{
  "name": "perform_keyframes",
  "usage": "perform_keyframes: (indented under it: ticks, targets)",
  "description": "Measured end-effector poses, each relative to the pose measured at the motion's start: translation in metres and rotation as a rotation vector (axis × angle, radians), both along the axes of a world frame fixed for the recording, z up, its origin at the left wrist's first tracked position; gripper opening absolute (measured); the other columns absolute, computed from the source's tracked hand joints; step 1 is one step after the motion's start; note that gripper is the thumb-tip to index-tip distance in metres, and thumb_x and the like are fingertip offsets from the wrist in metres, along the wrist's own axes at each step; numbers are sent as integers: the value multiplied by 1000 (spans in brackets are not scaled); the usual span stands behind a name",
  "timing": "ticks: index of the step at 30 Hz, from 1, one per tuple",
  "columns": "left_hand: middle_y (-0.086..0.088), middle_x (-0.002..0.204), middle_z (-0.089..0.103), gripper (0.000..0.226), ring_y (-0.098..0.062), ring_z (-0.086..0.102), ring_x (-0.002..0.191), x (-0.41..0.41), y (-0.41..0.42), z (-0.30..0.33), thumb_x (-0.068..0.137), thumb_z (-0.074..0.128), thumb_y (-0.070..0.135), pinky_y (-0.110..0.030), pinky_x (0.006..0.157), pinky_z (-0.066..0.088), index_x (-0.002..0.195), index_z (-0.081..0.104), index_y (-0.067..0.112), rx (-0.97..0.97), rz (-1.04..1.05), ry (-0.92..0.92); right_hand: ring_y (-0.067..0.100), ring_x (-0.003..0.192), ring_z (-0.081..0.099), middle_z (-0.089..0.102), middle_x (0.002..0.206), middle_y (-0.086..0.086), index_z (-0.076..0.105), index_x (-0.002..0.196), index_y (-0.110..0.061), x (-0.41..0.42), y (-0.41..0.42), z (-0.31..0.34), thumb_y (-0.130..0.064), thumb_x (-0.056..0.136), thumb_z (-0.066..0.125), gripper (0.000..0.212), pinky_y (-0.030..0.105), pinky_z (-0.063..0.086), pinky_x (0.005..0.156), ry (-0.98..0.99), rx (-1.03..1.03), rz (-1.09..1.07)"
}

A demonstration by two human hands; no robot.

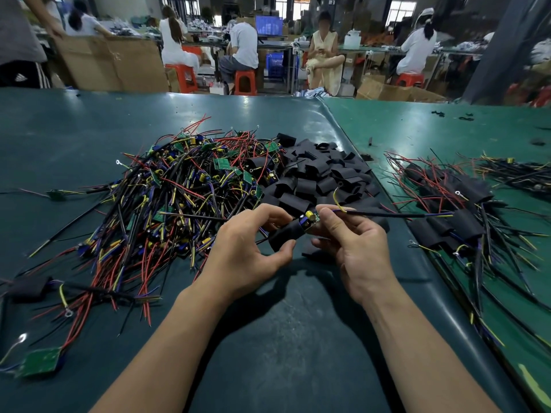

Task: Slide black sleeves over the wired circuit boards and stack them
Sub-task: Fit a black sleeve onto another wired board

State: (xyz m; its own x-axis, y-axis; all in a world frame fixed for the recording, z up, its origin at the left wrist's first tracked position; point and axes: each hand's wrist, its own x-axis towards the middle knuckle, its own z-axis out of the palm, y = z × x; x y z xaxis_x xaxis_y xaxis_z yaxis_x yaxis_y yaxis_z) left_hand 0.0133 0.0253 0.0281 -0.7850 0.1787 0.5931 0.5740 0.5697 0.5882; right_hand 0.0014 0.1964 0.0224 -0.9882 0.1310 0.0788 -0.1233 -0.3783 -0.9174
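Sleeve [285,235] in left hand [247,248] half-covers board [311,219] (right hand [354,245] pinching).

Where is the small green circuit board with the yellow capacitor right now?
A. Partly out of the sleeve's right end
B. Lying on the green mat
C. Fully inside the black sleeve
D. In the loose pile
A: the small green circuit board with the yellow capacitor still protrudes from the black sleeve between both hands.
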Motion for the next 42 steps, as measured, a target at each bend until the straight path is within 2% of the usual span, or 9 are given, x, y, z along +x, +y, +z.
perform_keyframes:
  ticks: [3,8,13,16,23,28,33,37,42]
  targets:
    - [10,92,67,31,-14,64,89,-1,-1,0,76,80,14,-35,85,49,104,67,17,17,11,-18,16,75,72,75,83,5,78,80,-14,0,0,1,-20,72,74,11,23,55,59,-29,-32,14]
    - [13,92,67,32,-5,63,89,-1,-1,0,75,82,17,-14,83,41,103,67,19,14,-31,-49,13,68,71,74,74,4,79,67,-13,-1,-2,2,-16,68,76,4,21,56,59,-89,-152,-38]
    - [13,93,69,31,-10,63,86,-1,1,-1,75,81,22,-30,82,48,103,67,21,-68,-8,-16,14,58,69,73,70,8,74,60,-10,-1,-8,0,-14,67,78,10,20,54,52,-172,-196,-66]
    - [10,90,69,29,-16,64,83,-1,2,-1,74,79,21,-39,79,51,100,68,17,-34,24,49,16,58,68,73,69,7,75,65,-10,-2,-7,-1,-18,66,80,10,23,53,50,-139,-96,-108]
    - [7,91,69,27,-17,65,85,-1,3,0,73,81,15,-41,79,52,98,69,14,30,44,100,27,72,71,73,83,13,78,71,-12,3,-10,0,-19,65,78,9,27,59,58,-166,-67,154]
    - [5,92,68,28,-19,64,88,-1,2,0,74,81,14,-44,80,52,100,69,13,10,24,100,25,62,70,72,76,6,74,94,-11,3,-6,5,-29,72,74,28,28,58,54,-151,-98,112]
    - [2,96,69,26,-21,63,92,-2,1,0,75,80,13,-46,83,52,99,70,10,-9,11,130,22,62,70,73,78,10,80,78,-12,4,-5,4,-37,72,76,26,25,57,55,-153,6,167]
    - [2,108,70,29,-23,62,101,-5,2,-1,75,81,13,-47,88,50,103,72,10,-82,5,208,17,50,65,69,64,10,78,68,-12,6,-5,5,-27,63,81,16,21,53,48,-158,91,142]
    - [-2,105,69,23,-24,61,98,-7,3,-1,80,78,17,-44,88,49,99,71,7,16,138,429,13,47,63,68,60,8,67,71,-6,1,13,16,-5,85,71,15,19,53,47,-71,-116,-173]
